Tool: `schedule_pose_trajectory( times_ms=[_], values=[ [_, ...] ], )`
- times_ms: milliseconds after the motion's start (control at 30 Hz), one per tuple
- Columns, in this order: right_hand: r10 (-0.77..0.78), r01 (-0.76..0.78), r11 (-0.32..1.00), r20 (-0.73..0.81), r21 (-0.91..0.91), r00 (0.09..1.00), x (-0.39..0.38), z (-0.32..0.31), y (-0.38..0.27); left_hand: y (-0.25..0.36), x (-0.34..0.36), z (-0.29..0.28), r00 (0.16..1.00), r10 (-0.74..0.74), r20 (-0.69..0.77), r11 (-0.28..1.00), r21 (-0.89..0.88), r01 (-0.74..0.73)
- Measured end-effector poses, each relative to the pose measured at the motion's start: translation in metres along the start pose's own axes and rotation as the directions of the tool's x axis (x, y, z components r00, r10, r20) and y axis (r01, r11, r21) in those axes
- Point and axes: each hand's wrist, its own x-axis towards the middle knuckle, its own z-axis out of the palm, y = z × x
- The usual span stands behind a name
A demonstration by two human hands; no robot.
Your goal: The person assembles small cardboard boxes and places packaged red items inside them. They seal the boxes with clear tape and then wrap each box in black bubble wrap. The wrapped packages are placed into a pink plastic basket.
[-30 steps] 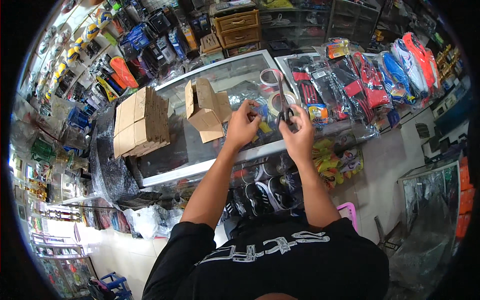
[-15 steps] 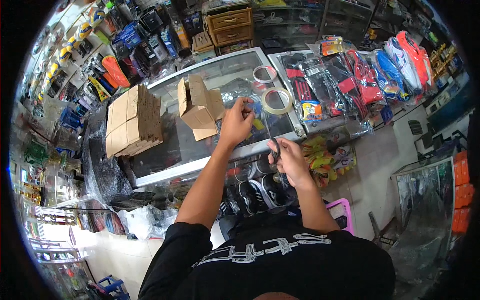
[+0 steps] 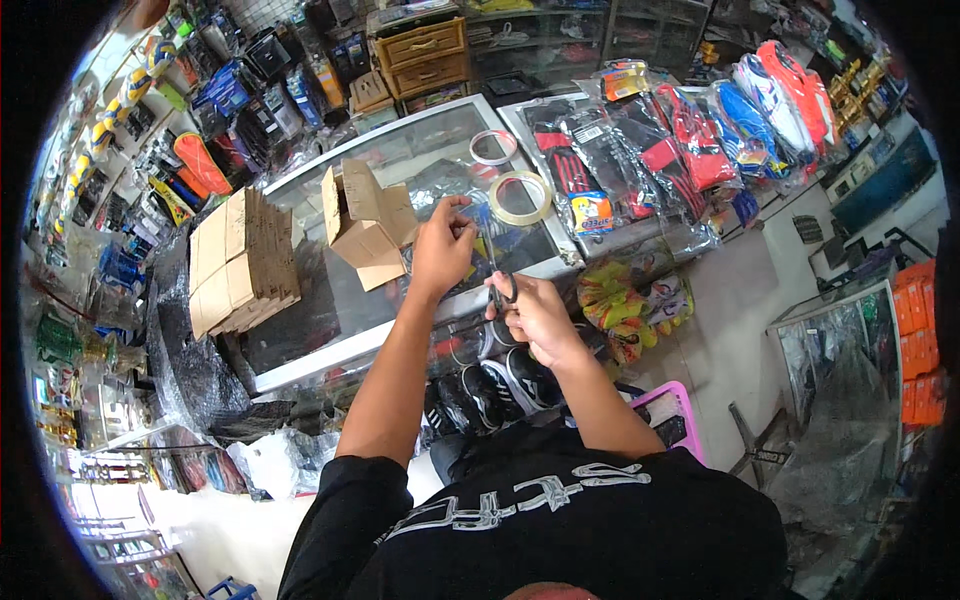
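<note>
Scissors (image 3: pixel 514 290) with dark handles are held in the right hand (image 3: pixel 537 318), above the front edge of the glass-topped counter (image 3: pixel 320 357), near its front right corner; the blades point away from the person, toward the far edge. The right fingers are closed around the handle loops; how far each digit passes through them cannot be told, nor whether the blades are parted. The left hand (image 3: pixel 443 252) is above the glass just left of the blades, its fingers partly curled and the thumb near the forefinger; whether anything thin is pinched there cannot be told. Assessment: the scissors should be light and stiff, with smooth blades likely to slip if gripped bare and tips that could scratch or chip the glass if dropped. The sound hold is at the loops, with the left fingers clear of the cutting line. Further in from the front edge, near the right edge of the counter, lies a pale tape roll (image 3: pixel 541 212), with a narrower roll (image 3: pixel 490 162) beyond it. An open carton (image 3: pixel 365 220) stands left of the left hand, and stacked cardboard (image 3: pixel 235 265) lies toward the left edge.
</note>
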Motion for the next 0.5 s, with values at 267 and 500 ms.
schedule_pose_trajectory(
  times_ms=[267, 500],
  values=[
    [0.014, -0.013, 0.999, -0.033, 0.034, 0.999, -0.001, 0.004, 0.009, 0.002, 0.003, -0.006, 0.994, -0.042, 0.104, 0.999, -0.022, 0.045],
    [0.003, 0.002, 0.99, -0.033, 0.138, 0.999, 0.005, 0.008, 0.012, -0.007, 0.003, 0.0, 0.999, 0.004, 0.042, 0.997, -0.074, -0.001]
  ],
)
